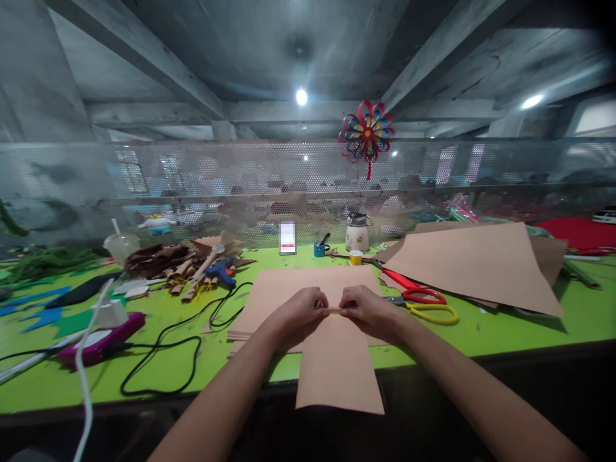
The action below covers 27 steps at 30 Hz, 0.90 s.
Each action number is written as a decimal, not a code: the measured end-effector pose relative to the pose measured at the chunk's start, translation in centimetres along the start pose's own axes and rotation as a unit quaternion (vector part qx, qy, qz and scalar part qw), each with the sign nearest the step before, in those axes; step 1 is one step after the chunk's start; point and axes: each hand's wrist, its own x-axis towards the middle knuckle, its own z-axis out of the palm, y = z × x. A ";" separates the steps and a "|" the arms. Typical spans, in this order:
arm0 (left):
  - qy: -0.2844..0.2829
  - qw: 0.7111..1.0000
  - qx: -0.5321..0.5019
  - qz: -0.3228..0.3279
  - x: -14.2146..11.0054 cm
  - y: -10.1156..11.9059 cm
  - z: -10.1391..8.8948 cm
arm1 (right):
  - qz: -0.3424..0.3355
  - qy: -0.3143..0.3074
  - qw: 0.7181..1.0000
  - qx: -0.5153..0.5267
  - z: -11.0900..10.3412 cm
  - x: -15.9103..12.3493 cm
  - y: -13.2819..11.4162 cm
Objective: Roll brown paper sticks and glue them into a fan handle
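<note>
A tan sheet of paper (337, 366) lies over the front edge of the green table (505, 327), its lower end hanging past the edge. My left hand (301, 311) and my right hand (368, 311) meet at the sheet's far end. Both are closed, pinching a narrow folded strip of that paper between thumbs and fingers. Under the sheet sits a stack of similar tan sheets (269, 295).
Red scissors (414, 289) and yellow scissors (433, 313) lie right of my hands, beside large tan sheets (476, 263). A blue glue gun (220, 271), folded brown paper pieces (168, 263) and black cables (168, 353) lie left. A phone (287, 237), jar (357, 234) and mesh screen stand behind.
</note>
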 end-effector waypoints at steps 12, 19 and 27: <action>0.016 0.994 0.061 0.086 1.3 -0.4 1.6 | -0.018 0.022 0.999 -0.032 0.0 -0.5 -0.9; 0.007 0.992 0.063 0.107 1.5 -0.7 1.6 | -0.044 -0.012 0.992 -0.122 -0.9 -0.3 -2.1; 0.011 0.991 0.061 0.117 0.9 -0.8 1.2 | -0.071 -0.031 0.976 -0.204 -1.2 -0.7 -2.1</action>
